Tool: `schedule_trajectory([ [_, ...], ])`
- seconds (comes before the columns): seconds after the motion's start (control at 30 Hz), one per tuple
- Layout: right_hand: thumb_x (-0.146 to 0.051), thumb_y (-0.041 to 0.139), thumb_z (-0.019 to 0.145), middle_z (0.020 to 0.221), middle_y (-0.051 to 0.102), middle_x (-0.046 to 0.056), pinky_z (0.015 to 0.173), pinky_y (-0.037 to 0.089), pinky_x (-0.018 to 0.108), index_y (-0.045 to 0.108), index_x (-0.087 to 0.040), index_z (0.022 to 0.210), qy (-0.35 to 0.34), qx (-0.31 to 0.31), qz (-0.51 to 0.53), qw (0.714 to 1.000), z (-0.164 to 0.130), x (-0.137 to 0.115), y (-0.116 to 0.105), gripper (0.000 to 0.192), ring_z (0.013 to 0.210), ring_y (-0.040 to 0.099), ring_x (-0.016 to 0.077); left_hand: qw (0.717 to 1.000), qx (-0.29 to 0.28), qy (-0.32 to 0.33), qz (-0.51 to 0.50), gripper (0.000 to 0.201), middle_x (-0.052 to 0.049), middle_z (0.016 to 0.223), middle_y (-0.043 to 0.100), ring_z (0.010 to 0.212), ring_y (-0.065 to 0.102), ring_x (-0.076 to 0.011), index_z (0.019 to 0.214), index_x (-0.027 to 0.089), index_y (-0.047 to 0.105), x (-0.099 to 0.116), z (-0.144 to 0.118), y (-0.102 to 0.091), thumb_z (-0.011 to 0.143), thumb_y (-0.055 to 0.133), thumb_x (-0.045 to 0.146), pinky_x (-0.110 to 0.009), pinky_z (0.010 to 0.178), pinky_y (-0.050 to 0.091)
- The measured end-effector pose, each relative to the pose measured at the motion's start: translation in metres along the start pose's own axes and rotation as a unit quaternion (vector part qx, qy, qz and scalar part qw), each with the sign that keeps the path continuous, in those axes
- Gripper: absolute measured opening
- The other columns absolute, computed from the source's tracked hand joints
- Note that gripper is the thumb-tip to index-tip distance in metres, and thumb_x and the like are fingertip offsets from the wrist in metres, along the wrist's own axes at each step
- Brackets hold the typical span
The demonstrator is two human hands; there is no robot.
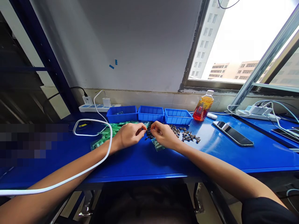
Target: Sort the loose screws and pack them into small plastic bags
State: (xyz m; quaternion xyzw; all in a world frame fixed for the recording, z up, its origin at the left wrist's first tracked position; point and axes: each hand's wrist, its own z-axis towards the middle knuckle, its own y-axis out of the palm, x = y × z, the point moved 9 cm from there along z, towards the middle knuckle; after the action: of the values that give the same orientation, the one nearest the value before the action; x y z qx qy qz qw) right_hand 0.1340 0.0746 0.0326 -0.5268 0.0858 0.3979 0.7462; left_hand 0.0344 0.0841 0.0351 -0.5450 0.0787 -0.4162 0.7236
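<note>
My left hand (pixel 131 134) is pinched closed above the blue table, its fingertips facing those of my right hand (pixel 164 134) with a small gap between. My right hand is pinched too. Whatever either pinch holds is too small to make out. Beneath and beyond my right hand lie dark metal screws (pixel 190 137) in a loose pile. Beside my left hand spreads a heap of small green-tinted plastic packets (pixel 106 134). One clear packet with pale pieces (pixel 158 145) lies under my right hand.
Three blue bins (pixel 150 113) stand in a row along the wall; the left one holds a few small things. A drink bottle (pixel 203 105) and a phone (pixel 233 133) are to the right. A white cable (pixel 110 137) loops across my left forearm from a power strip (pixel 93 108).
</note>
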Motion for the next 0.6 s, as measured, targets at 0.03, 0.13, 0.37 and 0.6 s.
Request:
schedule_trajectory([
  [0.03, -0.015, 0.046, 0.078, 0.051, 0.046, -0.007, 0.047, 0.027, 0.018, 0.05, -0.018, 0.074, 0.0, 0.002, 0.006, 1.0, 0.0001, 0.0005, -0.0001, 0.007, 0.047, 0.04, 0.0074, 1.0, 0.0, 0.0, -0.002, 0.022, 0.002, 0.057, 0.06, 0.052, 0.054, -0.0121, 0.082, 0.018, 0.06, 0.0002, -0.0001, -0.0001, 0.079, 0.042, 0.03, -0.021, 0.051, 0.037],
  [0.13, -0.018, 0.046, 0.08, 0.053, 0.048, -0.006, 0.048, 0.027, 0.018, 0.05, -0.019, 0.072, -0.001, 0.012, 0.009, 1.0, -0.0003, 0.0011, -0.0011, 0.009, 0.048, 0.041, 0.0074, 1.0, -0.001, 0.008, -0.01, 0.021, 0.002, 0.057, 0.06, 0.052, 0.054, -0.0119, 0.082, 0.018, 0.06, 0.0018, -0.0002, 0.0, 0.078, 0.043, 0.03, -0.021, 0.051, 0.037],
  [0.37, -0.021, 0.046, 0.081, 0.055, 0.05, -0.005, 0.049, 0.026, 0.019, 0.05, -0.018, 0.069, -0.009, 0.024, -0.005, 1.0, -0.0013, 0.001, -0.0023, 0.013, 0.049, 0.04, 0.0069, 1.0, 0.001, 0.018, -0.009, 0.023, 0.002, 0.058, 0.061, 0.052, 0.054, -0.012, 0.084, 0.018, 0.061, 0.0011, 0.0004, 0.0014, 0.078, 0.043, 0.03, -0.021, 0.051, 0.037],
  [0.6, -0.022, 0.046, 0.082, 0.053, 0.045, -0.006, 0.048, 0.024, 0.02, 0.047, -0.018, 0.066, -0.004, 0.018, -0.008, 1.0, -0.001, 0.0, -0.0018, 0.017, 0.047, 0.037, 0.007, 1.0, 0.014, 0.012, -0.012, 0.026, 0.0, 0.061, 0.063, 0.054, 0.055, -0.0122, 0.083, 0.017, 0.061, -0.0011, 0.0003, -0.0003, 0.079, 0.04, 0.031, -0.021, 0.053, 0.038],
])
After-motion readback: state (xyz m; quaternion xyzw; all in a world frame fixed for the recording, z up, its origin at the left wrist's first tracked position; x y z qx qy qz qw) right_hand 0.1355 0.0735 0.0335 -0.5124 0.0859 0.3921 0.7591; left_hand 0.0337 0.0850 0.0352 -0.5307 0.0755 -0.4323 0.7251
